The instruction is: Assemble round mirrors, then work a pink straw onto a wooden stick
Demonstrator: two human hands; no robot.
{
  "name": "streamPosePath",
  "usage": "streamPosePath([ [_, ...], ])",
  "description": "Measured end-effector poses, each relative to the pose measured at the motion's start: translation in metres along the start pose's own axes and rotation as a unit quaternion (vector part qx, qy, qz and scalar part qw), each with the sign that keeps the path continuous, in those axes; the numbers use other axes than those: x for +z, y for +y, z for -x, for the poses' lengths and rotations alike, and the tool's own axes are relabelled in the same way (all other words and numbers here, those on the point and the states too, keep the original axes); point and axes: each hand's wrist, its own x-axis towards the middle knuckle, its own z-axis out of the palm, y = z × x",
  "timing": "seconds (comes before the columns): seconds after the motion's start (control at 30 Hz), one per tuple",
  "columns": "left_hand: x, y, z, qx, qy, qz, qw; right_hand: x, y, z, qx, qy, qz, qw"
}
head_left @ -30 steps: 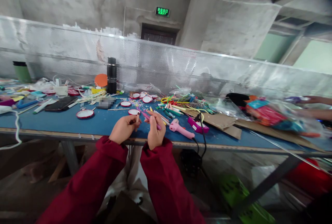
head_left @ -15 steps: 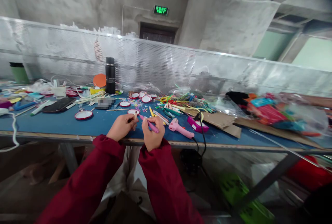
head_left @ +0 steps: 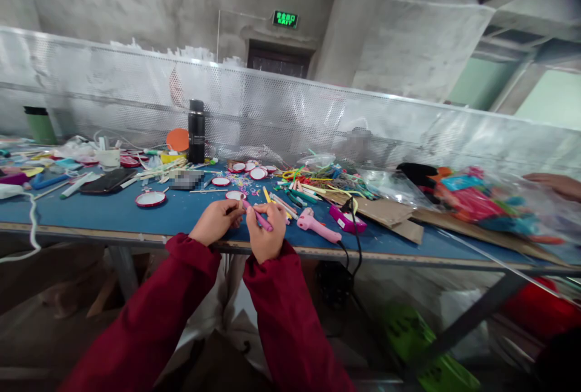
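Observation:
Both my hands hover over the near edge of the blue table (head_left: 136,216), sleeves dark red. My right hand (head_left: 267,231) is closed round a pink stick (head_left: 256,215) that points up and to the left. My left hand (head_left: 216,221) is closed in a pinch on a small pale stick (head_left: 240,203), its fingertips touching the pink stick's left end. Just beyond the hands lie a small red-rimmed round mirror (head_left: 234,195) and a heap of coloured sticks (head_left: 299,189). A pink glue gun (head_left: 316,226) lies to the right of my right hand.
A black flask (head_left: 196,131) stands at the back before a perforated metal screen (head_left: 318,120). More red-rimmed mirrors (head_left: 149,199), a dark phone (head_left: 105,182) and clutter lie left. Cardboard (head_left: 390,213) and a plastic bag of coloured things (head_left: 481,204) lie right, with another person's hand (head_left: 556,183) there.
My two hands have drawn closer together, and the pink stick's left end has come to my left fingertips. The other person's hand at the far right has shifted.

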Motion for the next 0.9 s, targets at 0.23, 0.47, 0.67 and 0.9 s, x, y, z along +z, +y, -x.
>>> streamPosePath([
  [0.23,0.0008,-0.0005,-0.0001,0.000,0.006,-0.010,1.000,0.0000,-0.0009,-0.0002,-0.005,0.000,-0.002,1.000],
  [0.47,0.0015,0.0003,0.0000,-0.004,0.009,-0.009,1.000,-0.0001,0.0010,0.0004,0.001,-0.001,0.001,1.000],
  [0.67,0.0014,0.0002,0.0002,-0.001,0.010,-0.009,1.000,0.0007,0.0013,0.0004,-0.003,-0.002,0.001,1.000],
  [0.9,0.0014,0.0007,0.0000,-0.002,0.011,-0.012,1.000,0.0004,0.0008,0.0006,0.013,0.002,-0.006,1.000],
])
